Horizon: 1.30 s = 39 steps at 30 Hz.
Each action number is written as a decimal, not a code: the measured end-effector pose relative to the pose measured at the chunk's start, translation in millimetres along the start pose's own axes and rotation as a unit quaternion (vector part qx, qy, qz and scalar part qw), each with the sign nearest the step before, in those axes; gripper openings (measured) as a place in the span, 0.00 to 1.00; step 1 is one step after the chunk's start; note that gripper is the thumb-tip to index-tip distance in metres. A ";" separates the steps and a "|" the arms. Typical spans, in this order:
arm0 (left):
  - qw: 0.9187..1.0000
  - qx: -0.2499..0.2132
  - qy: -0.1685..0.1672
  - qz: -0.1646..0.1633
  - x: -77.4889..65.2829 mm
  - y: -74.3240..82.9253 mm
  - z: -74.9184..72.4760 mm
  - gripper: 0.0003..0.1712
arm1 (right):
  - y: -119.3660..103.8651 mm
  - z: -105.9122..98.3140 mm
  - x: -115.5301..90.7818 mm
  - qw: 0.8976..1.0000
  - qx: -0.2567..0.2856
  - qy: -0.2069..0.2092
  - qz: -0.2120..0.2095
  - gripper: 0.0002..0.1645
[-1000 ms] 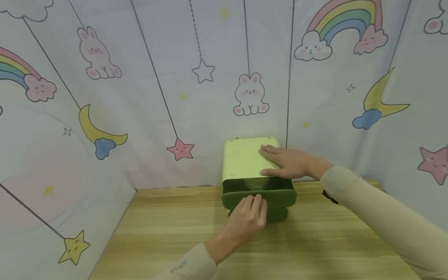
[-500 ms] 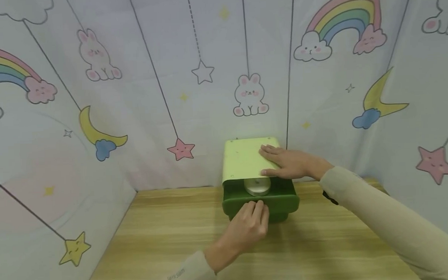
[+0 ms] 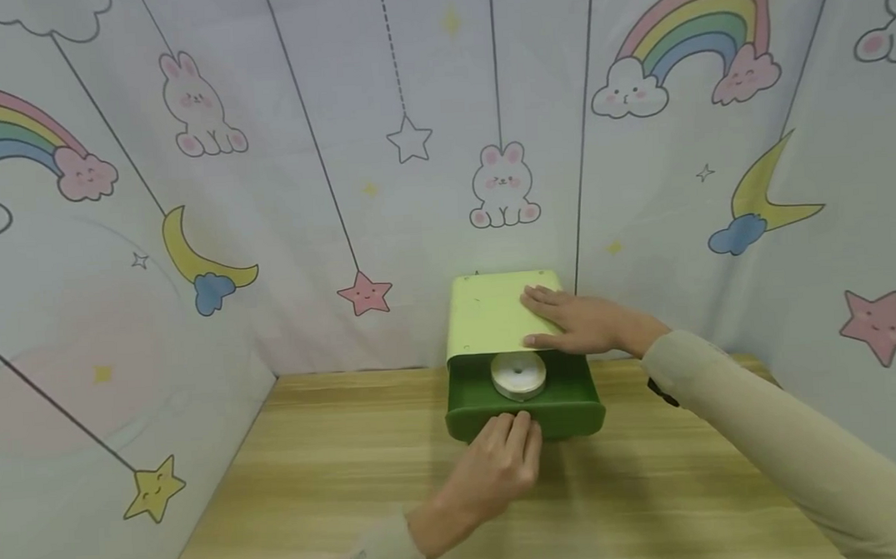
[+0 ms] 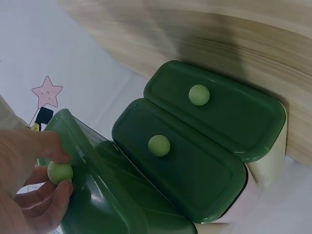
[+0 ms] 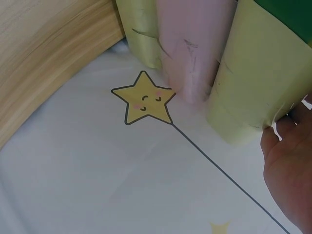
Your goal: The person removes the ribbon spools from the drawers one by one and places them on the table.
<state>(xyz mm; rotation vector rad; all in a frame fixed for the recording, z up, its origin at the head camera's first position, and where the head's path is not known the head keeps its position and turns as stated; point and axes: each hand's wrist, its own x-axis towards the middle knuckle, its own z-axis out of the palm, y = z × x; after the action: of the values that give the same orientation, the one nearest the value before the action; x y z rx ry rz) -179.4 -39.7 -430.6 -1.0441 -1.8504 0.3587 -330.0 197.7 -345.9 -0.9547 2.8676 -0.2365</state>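
A small tiered drawer cabinet (image 3: 487, 318) with a light green top stands at the back of the table. Its dark green top drawer (image 3: 570, 422) is pulled out. Inside that drawer lies a round white spool (image 3: 518, 376) with a small hole in its middle. My left hand (image 3: 492, 465) is at the drawer front; in the left wrist view its thumb and fingers pinch the round light green knob (image 4: 60, 171). My right hand (image 3: 585, 323) rests flat on the right part of the cabinet's top, fingers straight; the right wrist view catches it at the edge.
Two lower drawers, the middle one (image 4: 195, 180) and the bottom one (image 4: 243, 114), are closed, each with a round knob. A wood-grain table (image 3: 336, 468) lies underneath. Printed white cloth walls (image 3: 302, 194) enclose the back and sides, close behind the cabinet.
The top drawer has slid farther out toward me, with my left hand moving along at its front. More of the white spool has come into sight. My right hand has stayed on the cabinet's top.
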 end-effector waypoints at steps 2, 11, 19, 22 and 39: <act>1.000 0.001 0.009 0.001 -1.6 1.4 -0.9 0.26 | -0.5 0.3 -0.2 1.000 0.001 -0.001 0.001 0.55; 1.000 -0.008 0.002 -0.008 -7.1 9.3 -7.7 0.25 | -0.5 1.3 -1.4 1.000 0.010 0.002 0.000 0.55; 0.999 -0.014 0.040 -0.007 -9.6 11.9 -6.8 0.23 | -0.1 1.2 -2.6 1.000 0.010 0.002 -0.005 0.55; 0.999 -0.007 0.054 -0.002 -10.1 11.1 -5.5 0.22 | -0.1 1.3 -2.0 1.000 0.009 0.003 -0.003 0.55; 0.998 -0.004 0.068 0.008 -14.5 11.9 -6.7 0.25 | -1.0 1.3 -1.8 1.000 0.009 0.006 -0.004 0.55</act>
<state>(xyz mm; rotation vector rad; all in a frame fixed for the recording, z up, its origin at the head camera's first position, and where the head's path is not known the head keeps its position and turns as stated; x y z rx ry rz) -165.0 -45.3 -443.2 -1.0625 -1.7253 0.2832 -327.8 197.9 -346.9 -0.9654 2.8676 -0.2683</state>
